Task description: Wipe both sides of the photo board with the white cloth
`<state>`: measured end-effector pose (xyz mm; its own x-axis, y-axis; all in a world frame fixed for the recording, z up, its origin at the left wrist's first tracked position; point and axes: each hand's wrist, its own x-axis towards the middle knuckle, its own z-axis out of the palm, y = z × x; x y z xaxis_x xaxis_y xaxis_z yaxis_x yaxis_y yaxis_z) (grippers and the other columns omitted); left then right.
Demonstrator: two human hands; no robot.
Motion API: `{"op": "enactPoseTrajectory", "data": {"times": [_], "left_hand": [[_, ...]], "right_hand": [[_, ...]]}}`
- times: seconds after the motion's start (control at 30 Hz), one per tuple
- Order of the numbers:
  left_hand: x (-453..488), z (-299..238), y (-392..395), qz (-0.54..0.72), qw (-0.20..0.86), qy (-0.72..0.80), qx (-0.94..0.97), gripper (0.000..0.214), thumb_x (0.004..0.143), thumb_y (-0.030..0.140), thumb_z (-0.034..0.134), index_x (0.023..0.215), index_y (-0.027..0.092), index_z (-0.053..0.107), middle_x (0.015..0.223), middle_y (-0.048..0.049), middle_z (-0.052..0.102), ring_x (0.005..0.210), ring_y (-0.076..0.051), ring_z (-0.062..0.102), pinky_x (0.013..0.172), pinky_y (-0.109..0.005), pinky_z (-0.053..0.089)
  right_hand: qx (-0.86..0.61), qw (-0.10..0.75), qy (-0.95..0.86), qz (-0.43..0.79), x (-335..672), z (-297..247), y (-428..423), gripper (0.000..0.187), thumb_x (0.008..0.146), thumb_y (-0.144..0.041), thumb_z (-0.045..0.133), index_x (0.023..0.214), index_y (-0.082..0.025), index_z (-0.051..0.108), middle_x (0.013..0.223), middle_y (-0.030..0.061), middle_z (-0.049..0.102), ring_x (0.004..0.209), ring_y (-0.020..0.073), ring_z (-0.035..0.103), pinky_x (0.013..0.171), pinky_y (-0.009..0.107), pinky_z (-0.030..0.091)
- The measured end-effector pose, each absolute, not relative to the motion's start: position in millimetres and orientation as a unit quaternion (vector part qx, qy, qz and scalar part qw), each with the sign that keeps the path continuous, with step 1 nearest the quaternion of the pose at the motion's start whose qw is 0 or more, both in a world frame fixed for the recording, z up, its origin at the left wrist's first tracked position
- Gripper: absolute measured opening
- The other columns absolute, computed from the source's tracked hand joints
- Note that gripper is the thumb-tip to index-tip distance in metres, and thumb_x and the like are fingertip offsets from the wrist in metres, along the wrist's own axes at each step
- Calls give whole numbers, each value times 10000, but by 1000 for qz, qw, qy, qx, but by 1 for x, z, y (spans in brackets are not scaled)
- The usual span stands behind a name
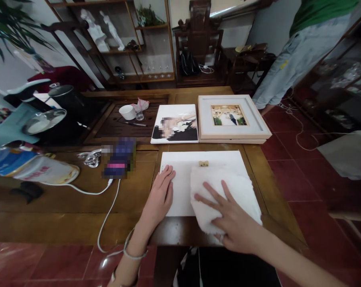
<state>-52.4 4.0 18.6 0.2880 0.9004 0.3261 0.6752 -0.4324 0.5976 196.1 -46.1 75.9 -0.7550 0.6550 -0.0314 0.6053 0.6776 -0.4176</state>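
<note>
A white panel [180,187] lies flat on the wooden table before me, with a small brass sawtooth hanger [203,163] near its far edge. My left hand [162,187] rests on the panel's left edge, fingers stretched out and close together. On the right part of the panel lies a white cloth [241,189], which hangs over the near edge. Over this cloth my right hand [228,213] is spread, its fingers apart and pressing down flat. The cloth hides much of the panel's right side.
Beyond the panel lie a photo panel [176,123] and a light wooden picture frame [252,119]. A phone [119,159] with a white cable [101,235] is at left, near a plastic jar [45,167]. A white cup [127,112] stands farther back. A person [306,52] stands at right.
</note>
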Motion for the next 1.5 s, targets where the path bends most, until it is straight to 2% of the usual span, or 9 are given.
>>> {"op": "enactPoseTrajectory", "data": {"times": [0.13,0.27,0.57,0.7,0.87,1.03,1.27,1.4,1.5], "left_hand": [[-53,16,4,322,169,497,788,396,923,112,385,1308,163,465,1408,-160,463,1378,-263,355,1112,-557,311],[-53,15,4,327,172,499,784,396,923,116,388,1305,178,473,1407,-152,469,1373,-260,365,1114,-550,314],[-52,17,4,320,180,508,779,395,925,121,386,1308,169,472,1417,-154,458,1379,-257,355,1122,-544,304],[-53,18,4,314,177,509,781,396,923,119,384,1307,168,468,1416,-156,458,1378,-260,355,1121,-550,301],[-53,18,4,313,179,507,783,399,922,117,384,1307,181,468,1414,-151,461,1379,-264,354,1115,-556,310],[-53,17,5,323,172,501,784,390,927,117,380,1304,161,470,1402,-163,472,1374,-261,361,1115,-555,309],[-52,16,5,327,182,506,777,388,929,126,381,1303,169,474,1408,-157,468,1373,-260,364,1112,-558,313],[-52,17,4,322,186,508,777,400,927,124,384,1313,187,468,1418,-149,459,1379,-257,355,1120,-552,305],[-53,17,4,322,183,506,779,412,926,121,384,1324,196,460,1424,-145,454,1379,-256,356,1120,-551,303]], "right_hand": [[-353,72,-916,173,202,75,9,189,741,-114,528,828,-190,678,1490,48,379,1432,333,138,1077,716,76],[-397,87,-905,124,190,72,50,217,759,-113,521,893,-178,679,1461,84,423,1417,367,176,1043,749,122],[-335,46,-925,173,169,71,-37,163,727,-216,641,877,-216,705,1550,73,252,1413,441,-28,1039,743,-82],[-311,43,-926,208,176,74,-63,104,748,-274,644,812,-213,699,1566,42,211,1421,418,-26,1050,716,-123],[-349,55,-915,195,179,74,-14,166,764,-207,573,880,-223,691,1503,26,363,1437,343,90,1074,719,-4],[-408,80,-901,127,165,71,49,251,805,-170,505,986,-194,677,1454,71,436,1422,357,163,1054,744,87],[-390,62,-908,138,151,71,9,223,742,-204,585,927,-214,708,1512,67,345,1422,416,53,1048,745,-31],[-332,50,-919,205,152,74,-54,154,724,-250,624,844,-228,718,1560,35,231,1421,420,-27,1037,731,-123],[-324,59,-919,215,158,72,-75,113,735,-279,618,772,-222,708,1563,6,221,1429,395,-8,1057,691,-161]]}}
